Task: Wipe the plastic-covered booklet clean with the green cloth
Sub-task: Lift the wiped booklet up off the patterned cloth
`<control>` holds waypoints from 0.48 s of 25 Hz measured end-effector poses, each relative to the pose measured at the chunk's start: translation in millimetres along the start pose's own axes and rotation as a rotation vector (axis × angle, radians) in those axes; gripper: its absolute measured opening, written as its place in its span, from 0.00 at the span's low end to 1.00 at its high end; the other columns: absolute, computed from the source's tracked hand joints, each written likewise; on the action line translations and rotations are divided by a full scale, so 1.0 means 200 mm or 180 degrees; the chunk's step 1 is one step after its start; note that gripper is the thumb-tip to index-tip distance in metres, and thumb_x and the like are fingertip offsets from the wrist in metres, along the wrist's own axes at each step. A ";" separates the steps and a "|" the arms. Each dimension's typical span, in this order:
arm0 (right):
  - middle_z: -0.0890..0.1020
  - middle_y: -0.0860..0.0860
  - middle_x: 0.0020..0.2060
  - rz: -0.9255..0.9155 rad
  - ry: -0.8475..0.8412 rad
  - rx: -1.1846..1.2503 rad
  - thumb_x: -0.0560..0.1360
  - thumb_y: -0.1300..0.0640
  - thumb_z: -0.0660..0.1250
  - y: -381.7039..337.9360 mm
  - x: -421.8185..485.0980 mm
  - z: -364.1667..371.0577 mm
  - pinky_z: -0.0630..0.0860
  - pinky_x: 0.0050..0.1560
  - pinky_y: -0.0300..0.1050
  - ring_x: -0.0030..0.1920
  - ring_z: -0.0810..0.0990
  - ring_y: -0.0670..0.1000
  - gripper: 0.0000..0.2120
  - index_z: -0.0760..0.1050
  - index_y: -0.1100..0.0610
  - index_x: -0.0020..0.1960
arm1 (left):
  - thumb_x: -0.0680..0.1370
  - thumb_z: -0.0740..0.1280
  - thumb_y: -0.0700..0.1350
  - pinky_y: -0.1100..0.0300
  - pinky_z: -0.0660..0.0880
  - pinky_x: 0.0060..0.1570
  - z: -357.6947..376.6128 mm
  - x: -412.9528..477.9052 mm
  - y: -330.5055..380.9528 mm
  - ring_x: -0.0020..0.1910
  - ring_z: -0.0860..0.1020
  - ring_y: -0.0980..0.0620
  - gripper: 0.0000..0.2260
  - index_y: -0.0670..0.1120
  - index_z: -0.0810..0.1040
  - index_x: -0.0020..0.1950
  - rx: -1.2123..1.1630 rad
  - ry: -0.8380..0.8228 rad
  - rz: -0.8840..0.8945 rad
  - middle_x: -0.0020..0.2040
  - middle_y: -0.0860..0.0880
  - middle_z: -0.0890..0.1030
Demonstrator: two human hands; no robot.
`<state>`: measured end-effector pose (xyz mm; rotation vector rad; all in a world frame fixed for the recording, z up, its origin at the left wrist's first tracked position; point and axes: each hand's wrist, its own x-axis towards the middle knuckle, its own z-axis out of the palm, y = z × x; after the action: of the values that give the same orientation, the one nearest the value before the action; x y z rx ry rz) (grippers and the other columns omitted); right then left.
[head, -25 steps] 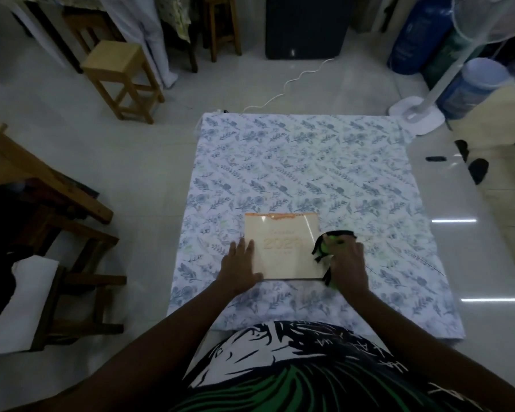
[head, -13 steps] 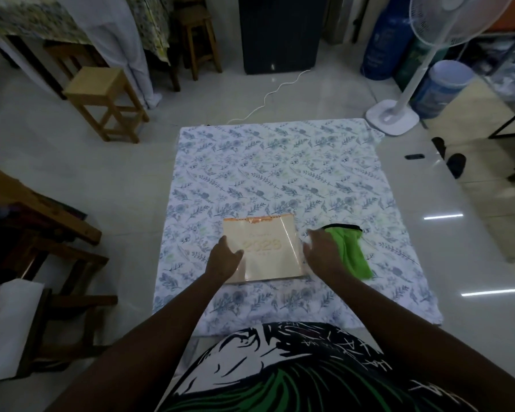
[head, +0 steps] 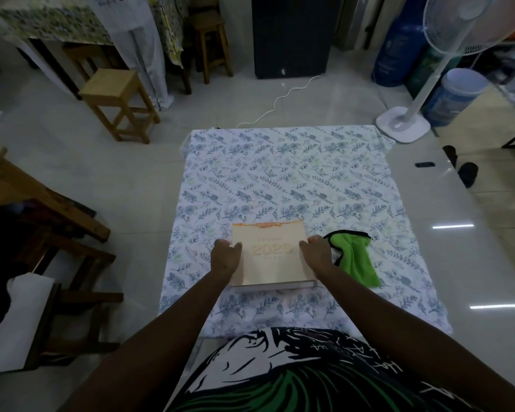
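Note:
The plastic-covered booklet [head: 272,257], cream with "2023" on its cover and an orange top strip, lies on the floral sheet [head: 286,179] near its front edge. My left hand [head: 225,257] grips the booklet's left edge, and my right hand [head: 317,254] grips its right edge. The green cloth [head: 354,257], edged in black, lies loose on the sheet just right of my right hand, not held.
A wooden stool [head: 116,102] stands at the back left and a wooden bench [head: 42,209] at the left. A white fan base [head: 403,126] and blue containers [head: 455,96] stand at the back right. A white cable [head: 280,99] runs across the floor behind the sheet.
My right hand let go of the green cloth, which now lies on the sheet, and moved to the booklet's right edge. My left hand shifted from flat on the cover to gripping the left edge.

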<state>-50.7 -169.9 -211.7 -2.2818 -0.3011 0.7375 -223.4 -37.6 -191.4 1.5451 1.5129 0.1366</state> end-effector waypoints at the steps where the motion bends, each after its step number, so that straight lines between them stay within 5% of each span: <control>1: 0.64 0.51 0.25 0.0002 0.0122 0.0164 0.71 0.61 0.65 -0.02 -0.01 -0.01 0.58 0.29 0.45 0.26 0.62 0.50 0.17 0.60 0.56 0.28 | 0.78 0.66 0.49 0.53 0.76 0.56 0.00 0.01 0.00 0.56 0.80 0.41 0.17 0.37 0.76 0.60 -0.0073 0.0017 0.0033 0.58 0.40 0.81; 6: 0.73 0.52 0.33 -0.0097 0.0494 0.0957 0.77 0.55 0.63 -0.18 -0.05 -0.10 0.67 0.35 0.46 0.32 0.70 0.51 0.10 0.69 0.60 0.41 | 0.81 0.60 0.50 0.55 0.71 0.42 -0.03 -0.01 0.17 0.46 0.78 0.45 0.14 0.40 0.75 0.54 -0.0412 0.0193 0.0639 0.46 0.45 0.78; 12: 0.70 0.49 0.31 -0.0860 0.0726 0.0988 0.79 0.54 0.59 -0.34 -0.02 -0.21 0.64 0.29 0.43 0.29 0.67 0.48 0.07 0.70 0.58 0.47 | 0.82 0.62 0.44 0.64 0.73 0.38 -0.13 0.02 0.39 0.47 0.77 0.53 0.11 0.44 0.73 0.63 -0.0449 0.0327 0.1671 0.51 0.50 0.79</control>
<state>-30.1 -145.8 -137.5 -1.9577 -0.3520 0.3534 -183.2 -5.3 -128.0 1.8073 1.1135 0.6183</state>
